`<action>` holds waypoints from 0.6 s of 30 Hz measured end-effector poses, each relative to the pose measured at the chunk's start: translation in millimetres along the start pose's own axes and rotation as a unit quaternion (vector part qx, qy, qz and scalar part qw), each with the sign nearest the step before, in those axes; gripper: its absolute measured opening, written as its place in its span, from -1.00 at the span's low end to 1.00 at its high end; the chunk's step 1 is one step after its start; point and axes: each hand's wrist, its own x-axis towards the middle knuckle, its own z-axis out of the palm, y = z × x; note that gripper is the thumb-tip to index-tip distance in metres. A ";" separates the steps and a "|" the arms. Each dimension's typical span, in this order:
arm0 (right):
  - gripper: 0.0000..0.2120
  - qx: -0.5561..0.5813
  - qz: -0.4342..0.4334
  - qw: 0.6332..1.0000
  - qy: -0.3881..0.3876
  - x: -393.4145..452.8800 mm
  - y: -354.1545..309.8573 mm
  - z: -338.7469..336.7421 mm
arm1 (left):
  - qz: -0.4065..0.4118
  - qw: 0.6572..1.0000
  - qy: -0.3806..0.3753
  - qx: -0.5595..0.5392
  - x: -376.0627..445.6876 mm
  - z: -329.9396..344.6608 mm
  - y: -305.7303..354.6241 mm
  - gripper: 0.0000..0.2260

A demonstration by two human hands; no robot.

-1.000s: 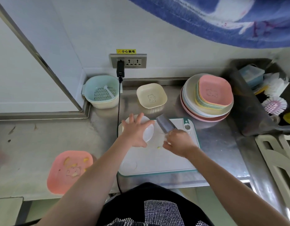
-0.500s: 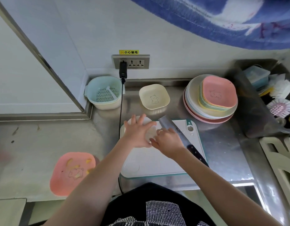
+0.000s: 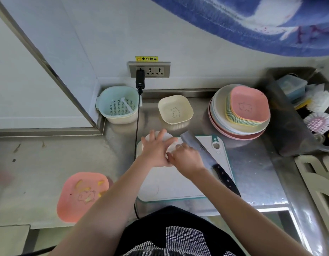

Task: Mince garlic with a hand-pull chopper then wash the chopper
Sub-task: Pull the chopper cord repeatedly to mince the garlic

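A white round hand-pull chopper [image 3: 169, 143] stands at the far left of the white cutting board [image 3: 178, 185]. My left hand [image 3: 156, 150] lies flat on its lid with fingers spread, covering most of it. Beside it, my right hand [image 3: 187, 159] has its fingers curled in against the chopper's near right side; what they hold there is hidden. A cleaver-style knife [image 3: 196, 144] with a black handle lies loose on the board, just right of my right hand.
A pink dish [image 3: 82, 196] with garlic scraps sits at the front left. Behind the board stand a cream bowl [image 3: 175, 111], a blue strainer basket [image 3: 119, 106] and a stack of plates [image 3: 239, 111]. A black cable [image 3: 137, 126] runs down past the board. Brushes lie in the tub [image 3: 289, 117] at right.
My right hand laid the knife down on the board and moved left to the chopper's side. My left hand stayed spread on the lid.
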 end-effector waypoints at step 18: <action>-0.73 -0.074 -0.053 0.996 0.008 -1.1 5.5 -1.9 | -0.001 1.000 0.002 -0.002 -1.9 0.8 1.2 -0.30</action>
